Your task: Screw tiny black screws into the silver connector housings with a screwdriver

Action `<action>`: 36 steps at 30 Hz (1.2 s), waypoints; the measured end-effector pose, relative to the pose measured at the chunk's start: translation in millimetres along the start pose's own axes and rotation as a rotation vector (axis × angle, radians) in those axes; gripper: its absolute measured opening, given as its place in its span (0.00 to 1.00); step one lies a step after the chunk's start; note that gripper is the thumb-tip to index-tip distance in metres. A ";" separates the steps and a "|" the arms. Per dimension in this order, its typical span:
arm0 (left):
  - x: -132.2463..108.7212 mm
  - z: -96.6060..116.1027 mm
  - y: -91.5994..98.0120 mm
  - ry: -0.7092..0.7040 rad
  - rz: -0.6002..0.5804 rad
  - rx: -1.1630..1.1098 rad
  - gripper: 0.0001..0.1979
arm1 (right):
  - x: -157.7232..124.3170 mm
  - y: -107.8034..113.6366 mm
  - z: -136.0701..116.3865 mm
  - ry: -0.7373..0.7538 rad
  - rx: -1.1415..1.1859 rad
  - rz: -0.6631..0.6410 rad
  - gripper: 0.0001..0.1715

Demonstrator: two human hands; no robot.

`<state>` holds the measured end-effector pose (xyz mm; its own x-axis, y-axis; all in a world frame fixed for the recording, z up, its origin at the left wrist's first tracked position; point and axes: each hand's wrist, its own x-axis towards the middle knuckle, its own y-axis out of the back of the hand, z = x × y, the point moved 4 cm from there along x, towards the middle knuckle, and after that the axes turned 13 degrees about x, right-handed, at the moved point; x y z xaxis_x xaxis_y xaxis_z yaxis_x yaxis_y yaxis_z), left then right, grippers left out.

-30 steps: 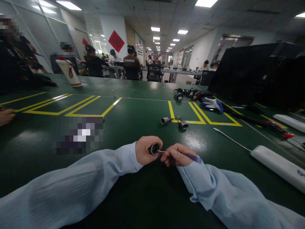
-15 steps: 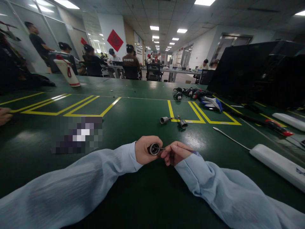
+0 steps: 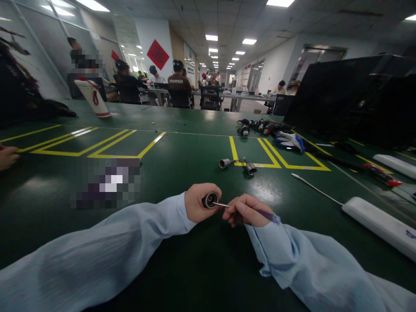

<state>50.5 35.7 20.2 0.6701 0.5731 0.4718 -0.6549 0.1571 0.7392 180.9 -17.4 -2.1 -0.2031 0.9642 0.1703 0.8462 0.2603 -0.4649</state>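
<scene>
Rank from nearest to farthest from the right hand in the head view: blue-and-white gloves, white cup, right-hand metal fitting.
1. Right-hand metal fitting, just ahead of the right hand.
2. Blue-and-white gloves, farther ahead, right.
3. White cup, far left, at the back.

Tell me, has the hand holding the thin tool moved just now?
Yes. The right hand with the thin tool has drawn slightly rightward, away from the metal cylinder in the left hand; the loose metal parts beyond kept their place.

A dark green table [image 3: 182,156] marked with yellow lines [image 3: 97,149] is seen. Two metal sockets [image 3: 250,169] are laid at one o'clock, gloves [image 3: 289,141] at two, a white bar [image 3: 380,225] at three, a white cup [image 3: 94,99] at ten.
</scene>
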 end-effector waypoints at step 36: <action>0.7 7.6 -2.6 -0.071 -0.223 0.119 0.06 | -5.6 -9.6 -15.1 0.404 -0.756 0.029 0.08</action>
<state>55.3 29.5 22.2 0.8187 0.4766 0.3204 -0.4456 0.1752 0.8779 181.4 -26.1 14.6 -0.1070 0.8407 0.5309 0.9785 -0.0057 0.2061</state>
